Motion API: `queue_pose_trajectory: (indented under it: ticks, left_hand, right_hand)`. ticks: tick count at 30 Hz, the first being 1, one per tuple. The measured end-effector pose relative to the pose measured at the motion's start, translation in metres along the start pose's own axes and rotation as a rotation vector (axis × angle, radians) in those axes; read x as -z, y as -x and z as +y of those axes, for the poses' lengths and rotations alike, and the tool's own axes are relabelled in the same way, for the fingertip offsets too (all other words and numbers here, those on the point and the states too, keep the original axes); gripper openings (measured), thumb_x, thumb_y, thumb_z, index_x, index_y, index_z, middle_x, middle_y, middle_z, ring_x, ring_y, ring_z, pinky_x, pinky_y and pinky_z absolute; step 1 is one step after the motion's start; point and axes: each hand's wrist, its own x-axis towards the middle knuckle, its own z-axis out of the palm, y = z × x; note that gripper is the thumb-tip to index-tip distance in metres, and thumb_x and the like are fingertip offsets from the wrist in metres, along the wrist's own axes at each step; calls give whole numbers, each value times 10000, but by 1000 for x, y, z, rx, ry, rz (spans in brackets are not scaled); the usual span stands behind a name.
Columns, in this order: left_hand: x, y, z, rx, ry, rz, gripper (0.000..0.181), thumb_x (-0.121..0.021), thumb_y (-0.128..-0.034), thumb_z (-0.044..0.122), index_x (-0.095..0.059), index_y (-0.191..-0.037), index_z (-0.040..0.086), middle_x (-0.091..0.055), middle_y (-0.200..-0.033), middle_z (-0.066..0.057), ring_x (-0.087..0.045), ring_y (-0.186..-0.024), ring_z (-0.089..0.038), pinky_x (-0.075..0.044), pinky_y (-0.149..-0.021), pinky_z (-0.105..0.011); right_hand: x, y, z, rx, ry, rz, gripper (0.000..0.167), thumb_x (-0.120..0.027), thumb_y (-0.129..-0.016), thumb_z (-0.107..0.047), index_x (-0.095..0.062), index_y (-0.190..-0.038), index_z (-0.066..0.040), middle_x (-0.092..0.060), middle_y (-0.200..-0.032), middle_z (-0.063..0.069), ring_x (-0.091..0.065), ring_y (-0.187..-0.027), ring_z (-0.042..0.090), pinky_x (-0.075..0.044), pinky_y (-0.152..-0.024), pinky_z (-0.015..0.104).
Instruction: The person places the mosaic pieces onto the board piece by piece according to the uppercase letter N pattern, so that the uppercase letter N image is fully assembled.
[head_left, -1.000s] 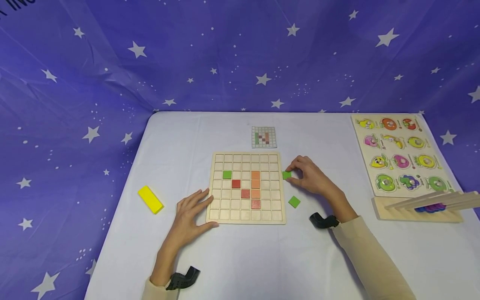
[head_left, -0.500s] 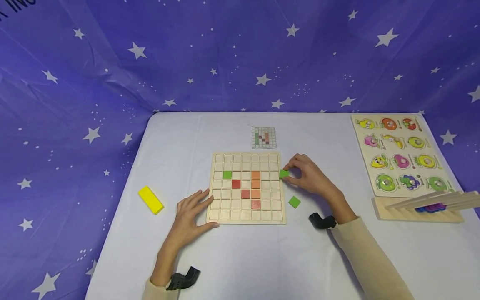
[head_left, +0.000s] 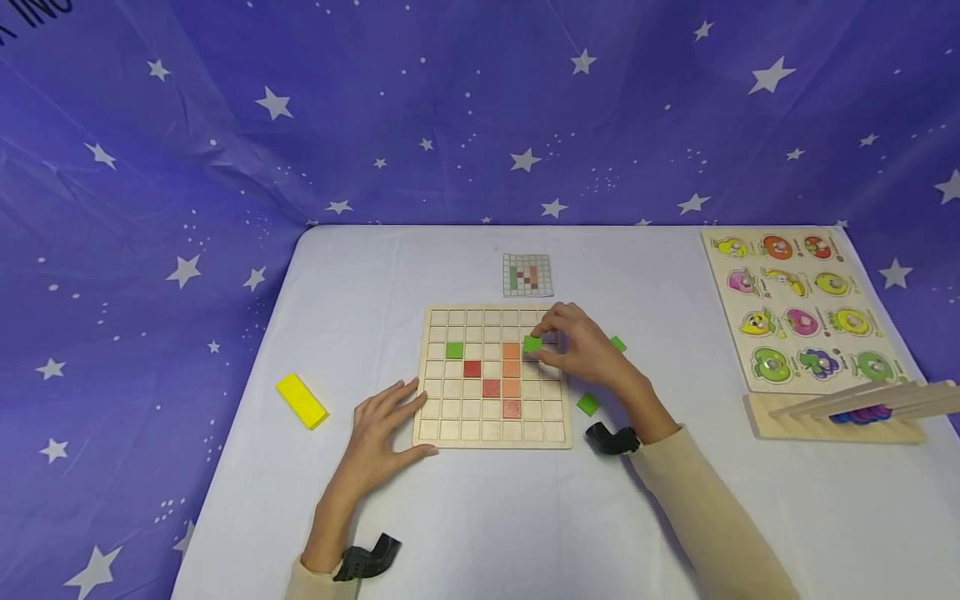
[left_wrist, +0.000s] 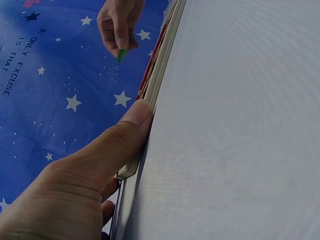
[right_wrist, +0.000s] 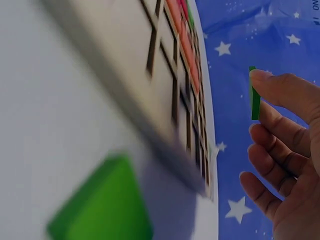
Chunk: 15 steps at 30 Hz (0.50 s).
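Observation:
My right hand [head_left: 585, 346] pinches a green square tile [head_left: 532, 344] between thumb and fingertips, above the right part of the wooden grid board [head_left: 553, 431]. In the right wrist view the pinched tile [right_wrist: 255, 97] appears edge-on, held away from the board. My left hand [head_left: 378, 437] rests against the board's near left corner, fingers at its left edge and thumb at its front edge. On the board lie one green tile [head_left: 454, 351], several red tiles, such as this red tile [head_left: 472, 368], and an orange column [head_left: 512, 368].
Loose green tiles lie right of the board: one green tile [head_left: 588, 404] near, another green tile [head_left: 618, 343] partly behind my hand. A pattern card [head_left: 528, 276] lies beyond. Left is a yellow block [head_left: 302, 400]; right are a fruit puzzle [head_left: 765, 312] and a wooden stand [head_left: 795, 427].
My right hand has moved left with the green tile, from beside the board's right edge to over its cells. A loose green tile has come into sight behind it. My left hand stays put.

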Motion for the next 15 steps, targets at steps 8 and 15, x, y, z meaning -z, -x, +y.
queue_pose_trajectory:
  ticks: [8,15]
  left_hand:
    - [0,0,1,10,-3,-8,835,-914,-618,372,-598,-1349,123,-489,-1489,-80,-393,-1385,-318,-247,-1007,-472]
    - [-1,0,0,4,2,0,833,-916,-614,364,-602,-1345,116,-494,-1484,-90,-396,-1381,-327,-246,-1004,-477]
  right_hand:
    - [-14,-11,-15,-13,-14,-25,245,-839,-775,-206,-712,-965,-117,-610,-997,-6,-516,-1021,196,-436,-929,416]
    - [-28,-21,-26,46,-13,-25,241,-837,-771,-184,-709,-960,-105,-615,-986,12,-511,-967,188,-451,-883,393]
